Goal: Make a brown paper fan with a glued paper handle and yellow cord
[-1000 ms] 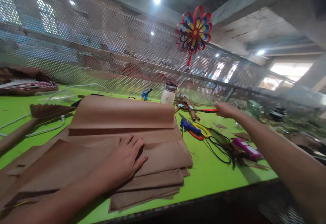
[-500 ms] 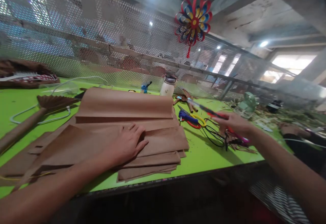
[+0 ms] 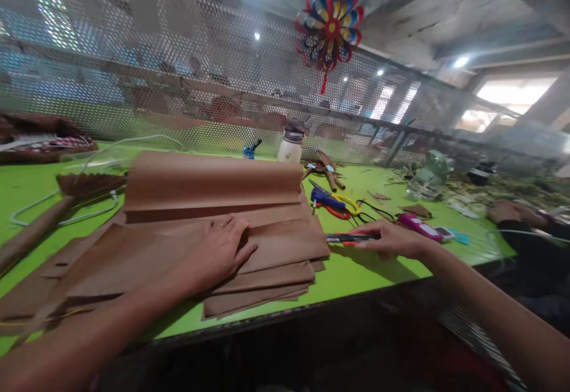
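Item 1. Left hand [image 3: 217, 253]: lay flat, palm down, fingers spread, on the stack of brown paper sheets [image 3: 187, 243]; pressed on it, nothing gripped.

Item 2. Right hand [image 3: 392, 240]: low over the green table [image 3: 356, 273], just right of the stack's near corner. Fingers closed round a slim cutter [image 3: 351, 238], dark w/ a red-orange strip, lying approx. level and pointing left toward the paper. Tip end close to the sheet edge; couldn't tell if touching.

Item 3. Paper stack: several sheets, fanned at the near edge, far part curled up into a roll [image 3: 214, 181]. Sat centre-left on the table.

Item 4. Beyond the cutter: scissors w/ blue, yellow and red handles [image 3: 332, 203], black cord [image 3: 371, 215] beside them, pink flat object [image 3: 421, 227] further right.

Item 5. Far edge: white bottle w/ dark cap [image 3: 290, 146], small blue item [image 3: 249, 151] to its left, brown paper rolls [image 3: 327, 172] to its right.

Item 6. Left side: brown pleated fan on a stick [image 3: 66, 193], white cable [image 3: 53, 217] looped near it.

Item 7. Perforated mesh screen [image 3: 178, 83] behind the table; red, blue and yellow paper pinwheel [image 3: 328, 18] hung on it.

Item 8. Far right: another person's hand [image 3: 505, 211], dark sleeve, resting at the table edge, well apart from the cutter.
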`<state>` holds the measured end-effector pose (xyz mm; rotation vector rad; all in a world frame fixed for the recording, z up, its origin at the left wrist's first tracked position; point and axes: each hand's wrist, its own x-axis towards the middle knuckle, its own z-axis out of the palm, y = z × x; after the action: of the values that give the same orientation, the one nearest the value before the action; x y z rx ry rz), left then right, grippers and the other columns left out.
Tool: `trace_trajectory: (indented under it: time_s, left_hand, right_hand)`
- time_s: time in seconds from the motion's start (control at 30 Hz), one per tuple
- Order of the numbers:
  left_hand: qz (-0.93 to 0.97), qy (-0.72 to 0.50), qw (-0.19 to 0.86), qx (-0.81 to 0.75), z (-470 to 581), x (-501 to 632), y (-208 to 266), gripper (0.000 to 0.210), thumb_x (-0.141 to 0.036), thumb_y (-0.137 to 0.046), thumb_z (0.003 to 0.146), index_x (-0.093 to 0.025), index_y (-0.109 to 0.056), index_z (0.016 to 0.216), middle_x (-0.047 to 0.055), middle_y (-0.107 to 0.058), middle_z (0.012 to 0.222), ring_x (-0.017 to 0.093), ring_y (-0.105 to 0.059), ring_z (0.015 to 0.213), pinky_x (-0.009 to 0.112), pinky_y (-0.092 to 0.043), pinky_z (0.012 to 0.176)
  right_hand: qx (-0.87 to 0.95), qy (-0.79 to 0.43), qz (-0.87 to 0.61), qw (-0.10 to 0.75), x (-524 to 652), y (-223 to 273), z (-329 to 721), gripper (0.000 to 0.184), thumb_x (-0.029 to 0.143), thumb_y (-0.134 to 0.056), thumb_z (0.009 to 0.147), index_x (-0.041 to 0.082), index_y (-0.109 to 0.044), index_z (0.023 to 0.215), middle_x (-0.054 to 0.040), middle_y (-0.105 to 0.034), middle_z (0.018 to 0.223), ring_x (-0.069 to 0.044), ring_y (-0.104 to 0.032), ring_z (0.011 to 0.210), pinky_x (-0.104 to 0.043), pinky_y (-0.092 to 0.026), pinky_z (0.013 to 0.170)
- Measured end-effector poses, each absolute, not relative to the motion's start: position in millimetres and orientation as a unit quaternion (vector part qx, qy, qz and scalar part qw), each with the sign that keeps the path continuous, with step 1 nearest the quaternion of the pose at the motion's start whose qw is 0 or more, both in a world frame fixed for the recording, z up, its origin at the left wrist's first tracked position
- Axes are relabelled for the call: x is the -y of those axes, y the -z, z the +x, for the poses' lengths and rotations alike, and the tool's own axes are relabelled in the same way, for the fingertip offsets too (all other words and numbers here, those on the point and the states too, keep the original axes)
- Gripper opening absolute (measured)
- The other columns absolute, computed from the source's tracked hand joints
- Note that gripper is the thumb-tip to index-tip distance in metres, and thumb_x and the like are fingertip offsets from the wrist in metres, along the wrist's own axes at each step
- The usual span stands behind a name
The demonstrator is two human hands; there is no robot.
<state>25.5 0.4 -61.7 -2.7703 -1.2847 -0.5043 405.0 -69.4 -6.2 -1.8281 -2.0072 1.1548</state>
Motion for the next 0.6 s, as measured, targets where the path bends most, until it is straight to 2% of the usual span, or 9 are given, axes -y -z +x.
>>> trace_trajectory:
  time_s: [0.1, 0.23, 0.37, 0.6]
  left_hand:
    - [-0.896, 0.148, 0.016, 0.419, 26, -3, 63, 0.047, -0.051, -0.031, 0.089, -0.017, -0.049, 0.116, 0.014, -0.054, 0.123, 0.034, -0.037, 0.126, 0.05, -0.031, 0.096]
    - [-0.903, 0.126, 0.022, 0.411, 28, -3, 60, 0.047, -0.05, -0.029, 0.09, -0.028, -0.045, 0.129, 0.008, -0.048, 0.132, 0.033, -0.035, 0.127, 0.049, -0.029, 0.097]
    - [-0.911, 0.104, 0.037, 0.396, 28, -3, 59, 0.043, -0.048, -0.026, 0.092, -0.038, -0.049, 0.127, 0.004, -0.047, 0.134, 0.032, -0.036, 0.126, 0.05, -0.027, 0.097]
    - [-0.913, 0.106, 0.04, 0.392, 28, -5, 60, 0.045, -0.049, -0.025, 0.092, -0.039, -0.051, 0.126, 0.004, -0.048, 0.133, 0.032, -0.034, 0.128, 0.049, -0.023, 0.1]
  right_hand:
    - [0.724, -0.369, -0.582, 0.042, 81, 6, 410, 0.052, 0.054, -0.056, 0.078, 0.019, -0.062, 0.116, -0.0025, -0.058, 0.078, -0.013, -0.053, 0.06, -0.023, -0.044, 0.054]
    - [0.813, -0.192, -0.548, 0.034, 89, 15, 413, 0.044, 0.049, -0.048, 0.086, 0.024, -0.059, 0.119, -0.0073, -0.057, 0.095, -0.022, -0.055, 0.088, -0.035, -0.044, 0.08]
    - [0.842, -0.089, -0.529, 0.064, 89, 32, 413, 0.042, 0.041, -0.041, 0.091, 0.025, -0.052, 0.128, -0.0094, -0.053, 0.095, -0.022, -0.053, 0.088, -0.037, -0.043, 0.082]
    - [0.849, -0.133, -0.506, 0.073, 89, 36, 411, 0.043, 0.039, -0.038, 0.093, 0.022, -0.047, 0.131, -0.0094, -0.053, 0.098, -0.02, -0.052, 0.092, -0.036, -0.043, 0.087]
